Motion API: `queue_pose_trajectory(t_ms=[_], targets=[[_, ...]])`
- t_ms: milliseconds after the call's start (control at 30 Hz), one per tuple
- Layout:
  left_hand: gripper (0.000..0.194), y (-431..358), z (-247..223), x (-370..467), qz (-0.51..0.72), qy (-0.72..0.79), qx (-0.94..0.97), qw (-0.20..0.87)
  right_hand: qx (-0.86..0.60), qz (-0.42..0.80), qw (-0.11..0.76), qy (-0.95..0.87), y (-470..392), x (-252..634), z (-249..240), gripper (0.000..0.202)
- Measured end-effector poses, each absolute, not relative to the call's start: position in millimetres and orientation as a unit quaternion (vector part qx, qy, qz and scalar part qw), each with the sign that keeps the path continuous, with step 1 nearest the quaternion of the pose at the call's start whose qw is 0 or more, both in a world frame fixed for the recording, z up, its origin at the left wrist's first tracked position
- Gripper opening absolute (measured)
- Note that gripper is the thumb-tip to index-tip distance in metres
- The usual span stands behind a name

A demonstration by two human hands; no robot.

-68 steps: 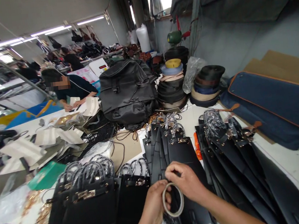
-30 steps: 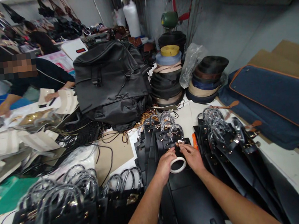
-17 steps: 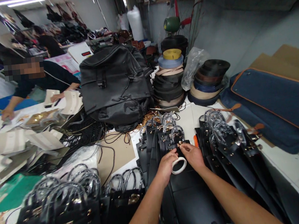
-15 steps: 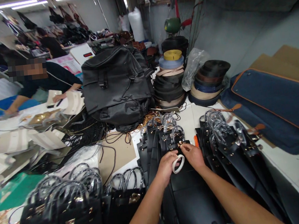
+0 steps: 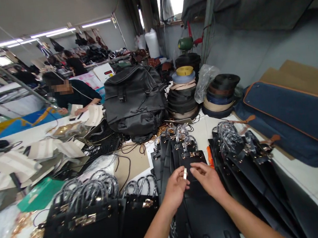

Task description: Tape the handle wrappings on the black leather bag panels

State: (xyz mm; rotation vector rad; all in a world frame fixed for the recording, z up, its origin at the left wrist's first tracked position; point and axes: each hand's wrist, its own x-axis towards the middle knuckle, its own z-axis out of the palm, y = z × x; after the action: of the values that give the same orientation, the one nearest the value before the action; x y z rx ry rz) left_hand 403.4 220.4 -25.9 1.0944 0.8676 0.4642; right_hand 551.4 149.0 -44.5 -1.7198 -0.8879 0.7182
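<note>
My left hand (image 5: 177, 187) grips a roll of white tape (image 5: 185, 173), now seen edge-on between thumb and fingers. Close to its right is my right hand (image 5: 207, 178), fingers apart and curved toward the tape, with nothing visible in it. Both are above a black leather bag (image 5: 206, 208) lying flat, whose gold clasp (image 5: 189, 154) and plastic-wrapped handles (image 5: 190, 143) show just beyond the fingers. More black bags (image 5: 252, 173) lie in an overlapping row on the right. Others (image 5: 88, 232) are at the lower left, their handles wrapped in clear plastic.
A large black backpack (image 5: 137, 102) stands behind the bags, beside stacked strap rolls (image 5: 183, 93). A blue bag (image 5: 294, 112) lies at the right. Light panels (image 5: 13, 164) and a green piece (image 5: 39, 194) are at the left. A person (image 5: 73, 94) works across the table.
My hands have drawn back from the bag's clasp. The tape roll has turned edge-on in my left hand, and my right fingers have opened. The camera view has shifted upward and left.
</note>
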Motion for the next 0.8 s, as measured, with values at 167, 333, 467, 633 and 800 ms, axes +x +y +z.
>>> queue_pose_trajectory(t_ms=[167,333,467,633,800], targets=[[0.059,206,-22,402,0.22,0.38,0.553,0.708,-0.679,0.304,0.478,-0.467,139,532,-15,0.02],[0.057,198,-15,397,0.21,0.383,0.615,0.656,-0.699,0.261,0.433,-0.506,132,538,-11,0.022],[0.043,194,-13,394,0.197,0.393,0.628,0.642,-0.679,0.34,0.462,-0.458,125,538,-13,0.023],[0.025,194,-9,396,0.17,0.394,0.611,0.666,-0.617,0.471,0.501,-0.384,124,539,-18,0.027],[0.033,202,-10,397,0.147,0.413,0.586,0.681,-0.583,0.52,0.515,-0.353,131,545,-14,0.029]])
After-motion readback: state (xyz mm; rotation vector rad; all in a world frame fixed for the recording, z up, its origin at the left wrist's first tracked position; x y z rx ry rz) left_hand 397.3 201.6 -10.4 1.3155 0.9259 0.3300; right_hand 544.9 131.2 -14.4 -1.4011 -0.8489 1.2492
